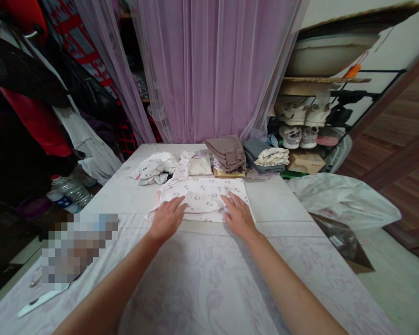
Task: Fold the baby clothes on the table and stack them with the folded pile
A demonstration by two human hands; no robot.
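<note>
A white garment with a small printed pattern [202,194] and pink edging lies spread on the cloth-covered surface [202,279]. My left hand [168,217] rests on its left side, fingers stretched out and apart. On its right side lies my right hand [240,217], palm down with the fingers spread. Neither hand grips anything. Just behind the garment are a folded cream cloth [200,165], a brown folded garment [226,152] on top of a pile, and a crumpled white printed garment [156,167] to the left.
Dark folded clothes with a cream ruffled piece [272,157] sit at the back right. Purple curtains [209,70] hang behind. Shoes [298,136] fill a rack at right, above a plastic bag [349,200]. Plastic bottles [70,190] stand left. A blurred patch hides something near the left edge.
</note>
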